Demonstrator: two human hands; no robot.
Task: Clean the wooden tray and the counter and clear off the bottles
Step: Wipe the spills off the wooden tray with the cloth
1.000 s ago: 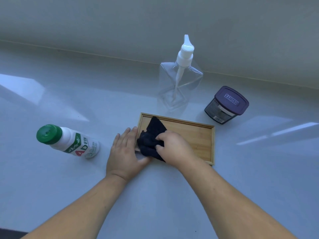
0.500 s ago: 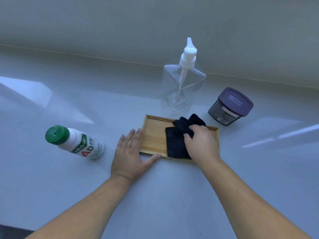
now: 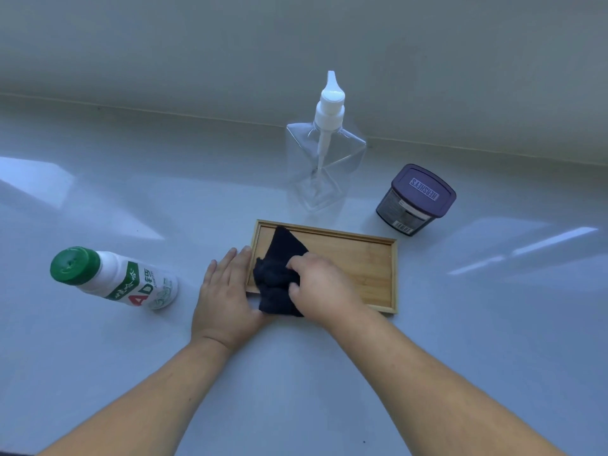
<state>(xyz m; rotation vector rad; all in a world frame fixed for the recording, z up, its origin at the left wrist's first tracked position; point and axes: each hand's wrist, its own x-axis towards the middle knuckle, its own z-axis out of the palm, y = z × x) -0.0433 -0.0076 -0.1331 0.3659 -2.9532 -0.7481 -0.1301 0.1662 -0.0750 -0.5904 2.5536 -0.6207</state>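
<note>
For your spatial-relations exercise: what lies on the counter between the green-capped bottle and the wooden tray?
In the head view, only the left hand lies between the green-capped bottle and the wooden tray, pressed flat on the counter against the tray's left edge.

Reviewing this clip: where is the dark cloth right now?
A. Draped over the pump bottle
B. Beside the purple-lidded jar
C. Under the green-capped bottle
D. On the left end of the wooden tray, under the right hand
D: the right hand presses the dark cloth onto the left end of the wooden tray.
</note>
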